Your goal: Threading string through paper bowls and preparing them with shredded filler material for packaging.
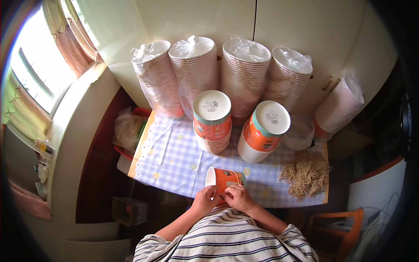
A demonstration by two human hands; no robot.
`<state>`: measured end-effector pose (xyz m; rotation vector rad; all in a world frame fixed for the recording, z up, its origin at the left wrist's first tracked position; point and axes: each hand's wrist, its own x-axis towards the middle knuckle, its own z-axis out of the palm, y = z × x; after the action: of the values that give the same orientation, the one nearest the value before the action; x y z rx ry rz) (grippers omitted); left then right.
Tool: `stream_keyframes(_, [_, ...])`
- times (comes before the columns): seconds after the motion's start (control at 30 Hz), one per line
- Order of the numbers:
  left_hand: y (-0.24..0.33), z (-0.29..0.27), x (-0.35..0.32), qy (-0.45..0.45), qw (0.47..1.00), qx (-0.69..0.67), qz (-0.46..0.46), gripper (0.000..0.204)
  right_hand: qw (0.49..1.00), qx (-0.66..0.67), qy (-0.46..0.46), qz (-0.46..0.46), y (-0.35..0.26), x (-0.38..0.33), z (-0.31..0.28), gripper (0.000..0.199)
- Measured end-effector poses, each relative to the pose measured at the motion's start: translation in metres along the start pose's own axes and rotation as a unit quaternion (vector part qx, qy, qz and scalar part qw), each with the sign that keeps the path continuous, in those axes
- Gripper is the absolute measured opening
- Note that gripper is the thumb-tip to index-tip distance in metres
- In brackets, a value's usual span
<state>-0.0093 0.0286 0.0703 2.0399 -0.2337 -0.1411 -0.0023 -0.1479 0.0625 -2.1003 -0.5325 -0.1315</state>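
An orange patterned paper bucket (pixel 223 178) lies on its side at the table's near edge, its white rim turned left and its base end toward the right. My left hand (pixel 204 200) is closed at its near side by the rim, thumb and forefinger pinched together. Close beside it, my right hand (pixel 239 198) is closed with bent fingers against the bucket's base end. Whether a thin cord is between my fingertips is too small to tell. Farther right on the tablecloth sits a tangled heap of tan cords (pixel 305 174).
Upside-down buckets stand in a left stack (pixel 212 126) and a right stack (pixel 263 133) beyond my hands. Tall plastic-wrapped bucket stacks (pixel 244 74) line the back against cream cabinet doors (pixel 305 26). Another wrapped stack (pixel 339 105) leans at right. An orange chair (pixel 349 227) is lower right.
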Motion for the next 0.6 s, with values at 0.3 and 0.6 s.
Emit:
stream_keyframes(0.3, [-0.003, 0.0032, 0.0024, 0.025, 0.999, 0.02, 0.027, 0.029, 0.999, -0.025, 0.019, -0.018, 0.0003, -0.0003, 0.0023, 0.011])
stream_keyframes(0.6, [-0.0019, 0.0071, 0.0048, 0.039, 0.998, 0.032, 0.031, 0.026, 0.999, -0.024, 0.013, -0.019, -0.0009, 0.0004, -0.0009, 0.011])
